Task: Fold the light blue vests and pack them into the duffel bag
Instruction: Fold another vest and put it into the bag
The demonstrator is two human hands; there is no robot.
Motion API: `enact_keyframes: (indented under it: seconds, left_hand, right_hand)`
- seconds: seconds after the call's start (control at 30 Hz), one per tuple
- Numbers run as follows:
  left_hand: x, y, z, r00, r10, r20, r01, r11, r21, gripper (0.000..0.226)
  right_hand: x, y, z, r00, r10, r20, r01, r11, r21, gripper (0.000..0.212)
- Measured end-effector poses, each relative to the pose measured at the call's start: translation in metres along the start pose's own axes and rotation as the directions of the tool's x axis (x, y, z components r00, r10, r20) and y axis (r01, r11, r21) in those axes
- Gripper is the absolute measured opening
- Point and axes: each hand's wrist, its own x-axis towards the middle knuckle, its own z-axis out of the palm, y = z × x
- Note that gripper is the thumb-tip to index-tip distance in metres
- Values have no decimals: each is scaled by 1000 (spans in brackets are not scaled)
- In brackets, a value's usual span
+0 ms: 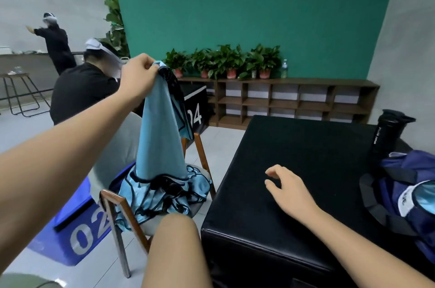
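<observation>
Black padded table (pixel 282 229) nearest — right hand (pixel 286 184) hovers over it, fingers loosely spread, holding nothing. Navy duffel bag (pixel 404 193) sits at its right edge. Blue box (pixel 77 229) (low, left) reads "02". On a chair (pixel 122 141) beside the table lies the vest pile (pixel 164 193), shiny light blue w/ black trim. One vest (pixel 160 127) rises from it — long axis vertical, top pinched by left hand (pixel 138 76). Black box (pixel 195 111) behind: "04".
</observation>
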Motion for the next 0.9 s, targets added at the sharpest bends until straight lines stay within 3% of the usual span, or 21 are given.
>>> enact_keyframes:
  seconds: [0.2, 0.5, 0.57, 0.67, 0.9]
  left_hand:
    - [-5, 88, -26, 991, 134, 20, -131, 985, -112, 17]
    - [-42, 180, -61, 962, 245, 117, -191, 917, -349, 14]
    - [-51, 188, -62, 955, 256, 152, -180, 903, -390, 12]
    - [-61, 191, -63, 945, 263, 193, -160, 888, -431, 9]
    - [-74, 165, -43, 953, 144, 265, -44, 936, -350, 10]
  right_hand:
    - [-2, -65, -57, 995, -31, -94, 49, 978, 201, 16]
    - [-16, -110, -104, 992, 36, -124, 7, 944, 330, 51]
    - [-17, -110, -109, 987, 29, -160, 26, 943, 331, 42]
    - [-19, -106, -122, 965, 57, -255, 26, 949, 313, 9]
    - [-18, -105, -194, 919, 54, -391, 56, 963, 265, 9]
